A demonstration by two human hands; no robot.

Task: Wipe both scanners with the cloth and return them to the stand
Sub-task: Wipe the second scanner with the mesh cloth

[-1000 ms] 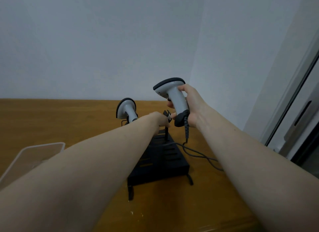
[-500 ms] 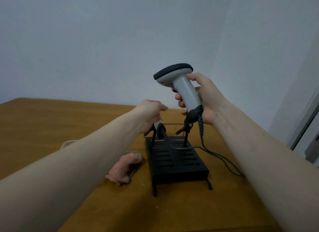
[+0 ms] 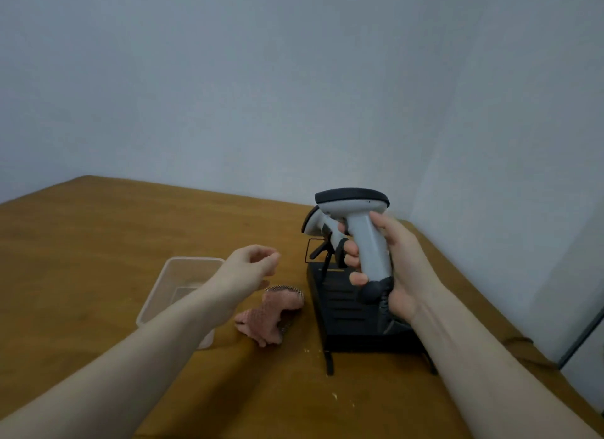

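My right hand (image 3: pixel 392 268) grips a grey scanner (image 3: pixel 362 229) with a black head by its handle, upright above the black stand (image 3: pixel 346 321). A second grey scanner (image 3: pixel 315 224) sits on the stand behind it, partly hidden. My left hand (image 3: pixel 248 268) hovers with loosely curled fingers and holds nothing, just above and left of a crumpled pink cloth (image 3: pixel 271 311) that lies on the wooden table left of the stand.
A clear plastic container (image 3: pixel 170 294) stands on the table (image 3: pixel 98 242) left of the cloth, partly under my left forearm. A grey wall runs behind, and the table's right edge lies close to the stand. Small crumbs dot the table in front of the stand.
My left hand has drawn away from the stand toward the cloth. My right hand has brought the gripped scanner lower and nearer. The view has swung left, showing the container.
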